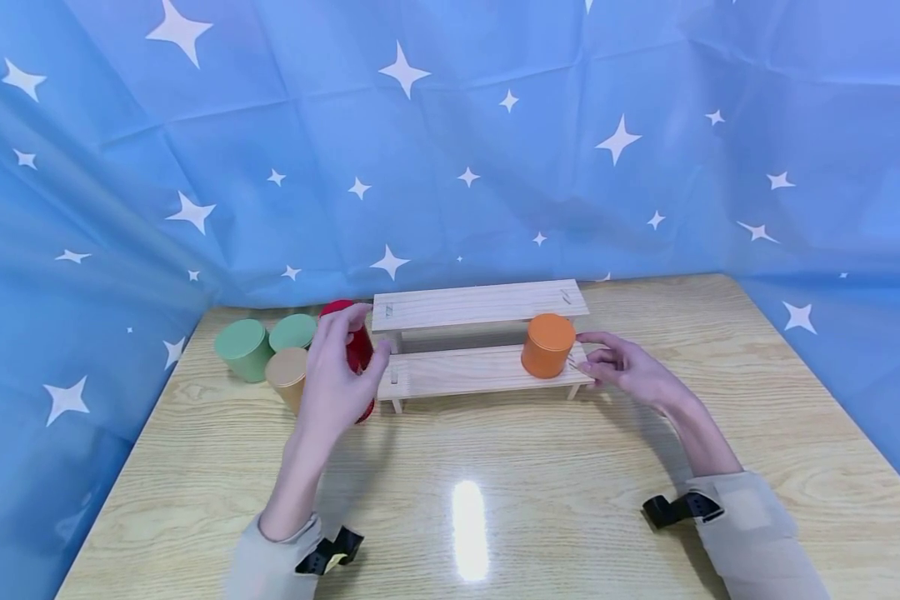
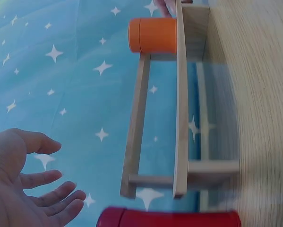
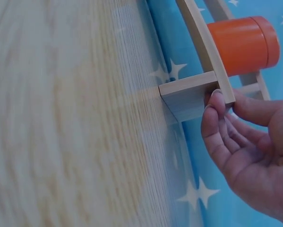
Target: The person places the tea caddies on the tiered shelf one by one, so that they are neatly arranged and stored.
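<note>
A two-tier wooden shelf point(image 1: 480, 307) stands toward the back of the table. On the right part of its lower board sits an orange lidded canister point(image 1: 548, 346), upright. My right hand point(image 1: 626, 369) pinches the right end of that lower board, thumb on top and fingertips beneath, as the right wrist view shows. My left hand point(image 1: 337, 375) hovers left of the shelf with its fingers loosely spread and nothing in them. Red canisters point(image 1: 360, 348) stand behind and below it, partly hidden by the hand; one red canister point(image 2: 169, 218) lies along the left wrist view's bottom edge.
Left of the red ones are two green canisters point(image 1: 243, 350) and a tan canister point(image 1: 287, 372), partly covered by my left hand. A blue star-patterned cloth point(image 1: 450, 167) hangs behind and beside the wooden table point(image 1: 540, 492).
</note>
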A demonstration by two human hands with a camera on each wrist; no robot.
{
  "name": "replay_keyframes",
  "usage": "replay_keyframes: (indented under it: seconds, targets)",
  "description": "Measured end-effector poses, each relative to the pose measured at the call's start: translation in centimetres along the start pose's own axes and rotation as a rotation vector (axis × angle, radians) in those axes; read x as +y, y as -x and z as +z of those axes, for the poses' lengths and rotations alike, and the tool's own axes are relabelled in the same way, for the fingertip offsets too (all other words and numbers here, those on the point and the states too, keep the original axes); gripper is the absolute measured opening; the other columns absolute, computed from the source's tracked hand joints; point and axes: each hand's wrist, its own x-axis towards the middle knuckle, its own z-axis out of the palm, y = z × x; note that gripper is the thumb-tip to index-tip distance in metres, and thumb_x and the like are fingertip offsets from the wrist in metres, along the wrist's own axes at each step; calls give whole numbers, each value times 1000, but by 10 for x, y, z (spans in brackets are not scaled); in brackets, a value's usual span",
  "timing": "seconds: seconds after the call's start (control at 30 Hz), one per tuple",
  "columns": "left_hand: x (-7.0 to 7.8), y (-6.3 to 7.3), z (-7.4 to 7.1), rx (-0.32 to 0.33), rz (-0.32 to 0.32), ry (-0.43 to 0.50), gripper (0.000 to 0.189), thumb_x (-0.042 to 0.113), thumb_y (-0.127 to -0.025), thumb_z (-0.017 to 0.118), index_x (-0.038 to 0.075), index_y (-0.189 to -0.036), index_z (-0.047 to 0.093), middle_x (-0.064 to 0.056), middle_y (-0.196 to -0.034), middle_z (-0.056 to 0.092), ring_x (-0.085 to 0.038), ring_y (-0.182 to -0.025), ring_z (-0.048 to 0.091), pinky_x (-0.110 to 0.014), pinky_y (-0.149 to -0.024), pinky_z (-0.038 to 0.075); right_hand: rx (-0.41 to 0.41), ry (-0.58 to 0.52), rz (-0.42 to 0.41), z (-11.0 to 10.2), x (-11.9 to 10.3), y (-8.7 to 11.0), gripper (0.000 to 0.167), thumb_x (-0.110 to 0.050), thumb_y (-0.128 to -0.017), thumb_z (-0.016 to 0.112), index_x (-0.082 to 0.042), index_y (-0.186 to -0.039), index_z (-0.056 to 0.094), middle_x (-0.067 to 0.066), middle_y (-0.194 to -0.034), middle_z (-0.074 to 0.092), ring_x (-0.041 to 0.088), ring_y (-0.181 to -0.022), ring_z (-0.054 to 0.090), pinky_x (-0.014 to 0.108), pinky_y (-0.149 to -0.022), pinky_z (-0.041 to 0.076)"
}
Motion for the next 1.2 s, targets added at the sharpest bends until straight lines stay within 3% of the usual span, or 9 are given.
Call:
replay_keyframes:
  seconds: [0.2,0.47,0.77,1.2]
  targets:
    - [-14,3,-16,42,-46,-12,45,3,-90,70,-4,-133,56,-21,-126,55,-36,-112,54,-50,-95,47,-2,6,2,0,2,-1,59,-12,-104,57,3,-154,29,23,-113,61,30,-90,67,40,-84,56]
    - [-30,9,-41,120,-95,-89,42,1,-89,67,-2,-130,59,-18,-127,56,-32,-115,53,-47,-97,44,1,18,12,2,4,-4,61,-17,-103,60,-1,-154,31,20,-109,62,36,-91,64,43,-84,55]
    - [-45,20,-60,25,-259,-142,49,6,-91,66,2,-139,54,-18,-136,48,-36,-122,53,-58,-104,41,-4,12,14,1,4,-5,60,-16,-104,58,-1,-154,30,20,-110,62,35,-90,64,42,-81,54]
    - [-63,23,-73,-133,-269,-230,69,6,-87,73,-2,-148,41,-29,-144,36,-45,-126,40,-65,-98,41,0,20,25,0,4,-2,59,-16,-104,57,-1,-154,30,20,-112,62,34,-91,66,42,-83,55]
